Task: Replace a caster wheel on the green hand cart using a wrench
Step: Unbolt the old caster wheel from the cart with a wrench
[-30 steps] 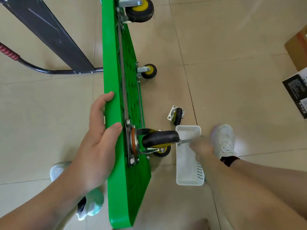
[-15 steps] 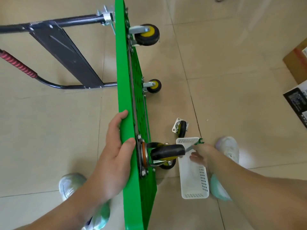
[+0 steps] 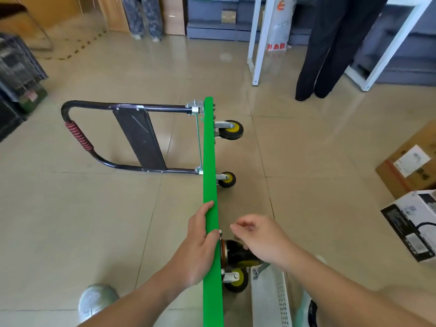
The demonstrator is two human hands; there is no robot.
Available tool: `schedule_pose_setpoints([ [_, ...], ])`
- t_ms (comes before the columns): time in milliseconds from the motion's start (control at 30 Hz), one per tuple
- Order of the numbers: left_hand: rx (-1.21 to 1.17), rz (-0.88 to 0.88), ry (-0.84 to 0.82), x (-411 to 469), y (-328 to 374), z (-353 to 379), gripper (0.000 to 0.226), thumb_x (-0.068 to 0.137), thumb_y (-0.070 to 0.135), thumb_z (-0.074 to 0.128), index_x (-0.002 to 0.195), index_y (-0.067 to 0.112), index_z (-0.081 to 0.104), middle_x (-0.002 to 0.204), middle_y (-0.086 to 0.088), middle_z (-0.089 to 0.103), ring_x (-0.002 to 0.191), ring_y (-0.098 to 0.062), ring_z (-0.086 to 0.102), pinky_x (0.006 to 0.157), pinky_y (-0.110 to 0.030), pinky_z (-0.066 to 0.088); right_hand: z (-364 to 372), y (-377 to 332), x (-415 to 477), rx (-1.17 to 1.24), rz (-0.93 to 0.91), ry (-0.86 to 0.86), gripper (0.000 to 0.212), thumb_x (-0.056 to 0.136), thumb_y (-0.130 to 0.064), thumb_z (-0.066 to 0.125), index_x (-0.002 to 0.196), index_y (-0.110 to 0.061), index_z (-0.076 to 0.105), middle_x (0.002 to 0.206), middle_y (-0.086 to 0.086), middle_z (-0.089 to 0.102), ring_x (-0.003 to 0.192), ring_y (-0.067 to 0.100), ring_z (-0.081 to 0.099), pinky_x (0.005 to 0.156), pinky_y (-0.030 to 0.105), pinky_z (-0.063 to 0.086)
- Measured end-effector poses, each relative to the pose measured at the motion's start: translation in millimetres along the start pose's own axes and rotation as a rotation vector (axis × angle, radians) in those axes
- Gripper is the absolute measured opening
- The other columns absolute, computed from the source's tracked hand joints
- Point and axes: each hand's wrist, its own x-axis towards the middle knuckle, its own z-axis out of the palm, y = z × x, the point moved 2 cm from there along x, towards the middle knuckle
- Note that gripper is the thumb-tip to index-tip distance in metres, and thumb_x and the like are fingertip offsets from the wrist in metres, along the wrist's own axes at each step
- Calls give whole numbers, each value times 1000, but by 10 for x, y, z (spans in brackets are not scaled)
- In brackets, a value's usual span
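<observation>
Head view: green hand cart [image 3: 210, 161] on edge, long axis near-far, wheels pointing right. Left hand [image 3: 198, 246] grips its edge; right hand [image 3: 259, 239] curled over caster wheel [image 3: 238, 254], grasp unclear.

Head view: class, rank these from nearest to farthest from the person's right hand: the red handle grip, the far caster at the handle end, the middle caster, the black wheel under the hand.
1. black wheel, directly beneath the right hand
2. middle caster, farther along the green cart
3. far caster, at the cart's handle end
4. red handle grip, far left
</observation>
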Motion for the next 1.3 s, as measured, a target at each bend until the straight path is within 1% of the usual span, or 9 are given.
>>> schedule_pose_setpoints([
  [167,-35,-17,-10,-36,-24,-56,58,109,32,38,151,60,10,160,15,20,126,16,42,99,-9,38,289,64,93,62,97,-17,34,99,-45,58,75,-24,69,47,-6,63,38,1,53,37,13,35],
  [233,-54,-23,2,-79,-4,-47,58,110,29,38,149,64,11,163,13,22,132,5,43,108,-20,38,314,102,105,100,116,-15,36,99,-48,57,79,-22,72,49,-5,62,39,3,52,41,16,37],
  [367,-73,-33,25,-145,38,-21,59,111,27,36,151,64,13,160,12,30,111,17,54,88,-6,43,343,82,117,77,53,5,39,98,-50,57,64,-35,70,48,-12,54,41,0,45,52,26,35],
  [467,-66,-63,35,-195,85,-31,58,112,30,34,154,64,12,160,7,37,123,-6,58,106,-29,48,354,29,91,55,26,31,41,96,-48,60,57,-39,67,49,-19,57,45,-3,49,49,21,33],
  [633,-73,-102,42,-306,130,-19,56,114,35,34,156,62,10,157,5,44,127,-15,59,110,-30,48,336,39,48,148,22,-13,9,94,-36,69,89,-37,76,86,-19,75,80,-2,67,67,17,45],
  [700,-82,-119,49,-351,143,-6,55,114,37,32,157,61,7,159,6,41,134,-16,54,118,-39,42,345,35,49,257,59,-36,10,95,-32,69,99,-33,78,86,-16,76,75,-1,65,65,18,44],
  [900,-51,-145,76,-374,216,32,57,114,32,30,160,54,4,157,2,46,126,-15,59,113,-37,45,325,20,38,341,136,-59,28,102,-36,58,88,-16,72,64,1,57,47,11,48,51,24,43],
  [1167,-30,-147,189,-490,257,196,57,114,26,31,166,37,10,164,3,38,143,-10,42,112,-18,30,385,-42,-2,484,153,14,9,96,-19,68,103,-19,72,92,-1,74,76,13,63,61,23,49],
  [1300,-17,-149,211,-558,213,242,58,114,29,31,167,37,10,164,2,39,147,-16,42,123,-32,32,447,-29,-18,403,183,49,22,100,-35,61,90,-20,74,73,-2,68,69,15,59,64,29,46],
])
